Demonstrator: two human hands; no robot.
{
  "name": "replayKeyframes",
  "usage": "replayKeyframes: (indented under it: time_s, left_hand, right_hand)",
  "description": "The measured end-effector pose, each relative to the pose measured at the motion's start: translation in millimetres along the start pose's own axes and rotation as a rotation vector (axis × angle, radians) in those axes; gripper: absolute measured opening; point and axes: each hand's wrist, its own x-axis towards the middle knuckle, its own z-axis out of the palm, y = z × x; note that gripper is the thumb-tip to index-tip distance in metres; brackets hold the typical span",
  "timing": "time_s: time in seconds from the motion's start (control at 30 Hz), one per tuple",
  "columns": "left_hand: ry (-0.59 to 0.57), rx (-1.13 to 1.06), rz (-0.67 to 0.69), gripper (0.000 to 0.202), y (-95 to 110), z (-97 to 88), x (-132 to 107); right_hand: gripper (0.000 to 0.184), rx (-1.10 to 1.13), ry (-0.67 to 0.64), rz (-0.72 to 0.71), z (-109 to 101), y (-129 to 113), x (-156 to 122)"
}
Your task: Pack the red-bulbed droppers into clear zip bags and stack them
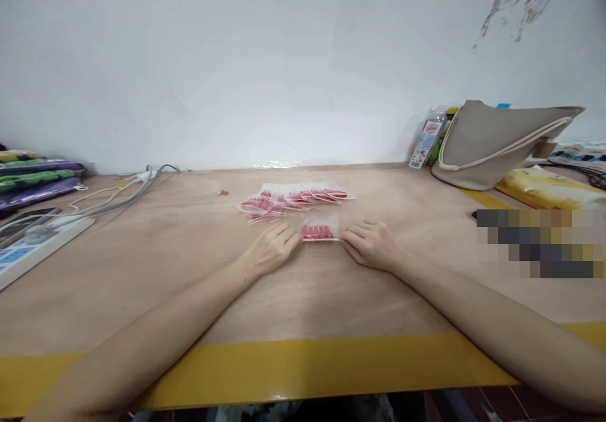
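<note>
Between my hands lies a small clear plastic bag (320, 228) with several red, narrow pieces lined up side by side in it. My left hand (277, 245) pinches the bag's left near corner, its fingers closed. At the right near corner my right hand (372, 244) grips the same bag with bent fingers. Just beyond, a row of similar bags with red pieces (303, 198) overlaps on the table, and some at the left end lie in a looser heap. What the red pieces are I cannot make out.
A white power strip (47, 245) with cables lies at the left, near purple and green packages (40, 182). To the right stand a grey bag (497, 144) and a carton (426, 141), beside a yellow pack (549, 188). Yellow tape (284, 371) covers the table's near edge.
</note>
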Motion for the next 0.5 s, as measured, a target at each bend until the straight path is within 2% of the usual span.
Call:
replayKeyframes:
  time_s: [0.13, 0.27, 0.33, 0.4, 0.5]
  left_hand:
    - [-0.005, -0.043, 0.053, 0.023, 7.6, -0.3, 7.3]
    - [0.050, -0.195, 0.098, 0.024, 15.8, 3.4, 14.4]
    - [0.081, -0.284, 0.041, 0.022, 15.8, 7.3, 16.5]
    - [0.095, -0.324, -0.087, 0.026, 11.9, 13.2, 20.9]
    - [0.032, -0.285, -0.236, 0.030, 0.9, 26.5, 38.8]
  right_hand:
    - [0.017, 0.009, 0.002, -0.008, -0.2, -5.6, 5.8]
    - [0.025, 0.013, -0.049, 0.016, 5.7, -16.4, 9.8]
    - [0.024, 0.002, -0.104, 0.019, 7.3, -17.1, 8.0]
    - [0.024, 0.005, -0.155, -0.001, 5.5, -12.9, 4.1]
    - [0.024, 0.043, -0.243, -0.030, -4.0, 0.2, -2.7]
